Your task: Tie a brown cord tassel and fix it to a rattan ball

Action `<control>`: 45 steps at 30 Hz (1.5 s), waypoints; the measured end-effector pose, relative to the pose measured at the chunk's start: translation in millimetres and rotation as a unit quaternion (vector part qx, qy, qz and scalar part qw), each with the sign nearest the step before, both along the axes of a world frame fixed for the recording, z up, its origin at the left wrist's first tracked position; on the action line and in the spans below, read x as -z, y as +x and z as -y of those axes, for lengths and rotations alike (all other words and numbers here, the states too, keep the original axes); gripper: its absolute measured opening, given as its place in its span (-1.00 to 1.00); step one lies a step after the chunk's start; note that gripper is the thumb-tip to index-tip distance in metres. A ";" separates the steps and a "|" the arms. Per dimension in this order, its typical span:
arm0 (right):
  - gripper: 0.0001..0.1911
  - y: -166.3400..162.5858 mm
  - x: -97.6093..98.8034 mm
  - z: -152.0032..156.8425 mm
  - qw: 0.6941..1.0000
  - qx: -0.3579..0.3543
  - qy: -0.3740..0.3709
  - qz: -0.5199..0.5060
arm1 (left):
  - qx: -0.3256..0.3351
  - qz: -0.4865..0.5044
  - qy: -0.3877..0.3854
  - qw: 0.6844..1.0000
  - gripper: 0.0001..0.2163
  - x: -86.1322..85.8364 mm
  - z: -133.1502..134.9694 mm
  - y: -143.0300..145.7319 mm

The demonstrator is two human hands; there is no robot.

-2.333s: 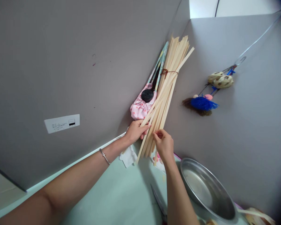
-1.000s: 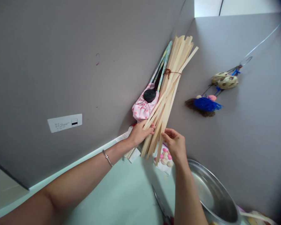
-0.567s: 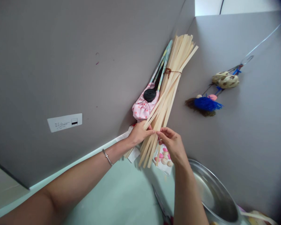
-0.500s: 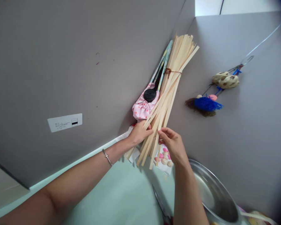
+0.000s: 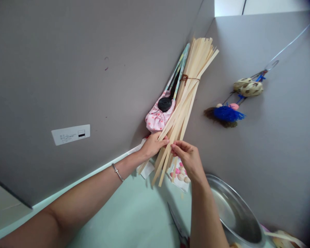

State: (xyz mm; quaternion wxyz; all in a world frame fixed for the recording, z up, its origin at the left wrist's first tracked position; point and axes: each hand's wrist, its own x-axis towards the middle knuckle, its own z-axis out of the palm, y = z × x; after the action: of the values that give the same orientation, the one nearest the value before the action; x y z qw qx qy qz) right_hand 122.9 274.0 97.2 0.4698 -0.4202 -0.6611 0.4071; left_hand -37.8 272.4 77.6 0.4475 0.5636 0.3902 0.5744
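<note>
A tall bundle of pale flat bamboo strips [image 5: 188, 86] leans in the corner of two grey walls, tied near the top with a brown string [image 5: 186, 78]. My left hand [image 5: 152, 144] grips the lower left side of the bundle, fingers closed on the strips. My right hand [image 5: 187, 159] pinches one or two strips at the lower right, just beside the left hand. The strips' lower ends hang slightly above the pale green tabletop [image 5: 129, 217].
A pink floral pouch with a black disc [image 5: 160, 113] sits behind the bundle. A metal basin [image 5: 235, 210] stands at the lower right, scissors [image 5: 178, 224] lie beside it. A blue tassel ornament [image 5: 227, 113] hangs on the right wall. A white wall plate [image 5: 70, 134] is at the left.
The lower ends of a few strips have slid down and leftward out of the bundle. My right hand has shifted slightly left towards my left hand, keeping its pinch.
</note>
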 end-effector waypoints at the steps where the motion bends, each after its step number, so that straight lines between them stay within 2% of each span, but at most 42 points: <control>1: -0.71 0.4 -0.3 0.4 1.000 -0.003 -0.006 -0.010 | 0.009 0.014 -0.005 1.000 -0.85 -0.9 0.4 0.0; 6: -0.69 2.7 0.7 -1.2 1.000 0.001 -0.011 -0.023 | 0.052 0.070 -0.050 0.995 -0.86 -2.8 -0.1 0.8; 14: -0.70 -6.2 2.8 -1.0 0.998 0.001 -0.019 -0.057 | 0.043 0.045 -0.024 0.998 -0.82 -0.9 -2.2 -3.6; 19: -0.69 -6.3 2.6 -0.9 0.998 0.029 -0.016 -0.052 | 0.064 0.036 -0.026 0.997 -0.81 0.4 -3.1 -4.3; 25: -0.63 -8.9 3.0 0.6 0.999 0.005 -0.029 -0.045 | 0.031 0.021 -0.028 0.999 -0.80 -2.3 -0.8 -3.8; 28: -0.61 -11.8 2.3 3.5 1.000 -0.009 -0.003 -0.017 | 0.010 -0.010 -0.018 1.000 -0.81 -2.9 -1.2 -3.4; 34: -0.64 -10.0 2.8 0.7 0.999 0.019 0.028 0.027 | -0.010 -0.061 -0.018 0.998 -0.86 -4.3 -0.3 -2.3; 36: -0.68 -5.0 4.9 -2.9 0.994 0.075 0.057 0.049 | -0.009 -0.069 -0.029 0.997 -0.92 -5.3 0.7 -3.0; 38: -0.77 0.1 7.1 -4.8 0.970 0.170 0.120 0.124 | -0.005 -0.056 -0.036 0.998 -0.96 -5.8 0.7 -3.5; 41: -0.87 2.7 9.1 -2.7 0.895 0.294 0.209 0.263 | 0.006 -0.016 -0.052 0.999 -0.98 -5.0 -1.0 -2.7; 43: -0.85 0.7 9.8 0.7 0.856 0.330 0.241 0.317 | 0.014 -0.001 -0.058 0.998 -0.97 -3.9 -2.2 -1.7; 45: -0.82 -2.5 10.9 3.3 0.835 0.341 0.261 0.345 | 0.015 0.006 -0.054 0.998 -0.96 -2.9 -2.8 -1.3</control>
State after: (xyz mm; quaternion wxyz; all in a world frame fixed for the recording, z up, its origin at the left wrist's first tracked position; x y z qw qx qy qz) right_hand 120.4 270.7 86.3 0.4126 -0.5942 -0.6765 -0.1379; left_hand -39.1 275.2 80.6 0.4883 0.5407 0.4093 0.5492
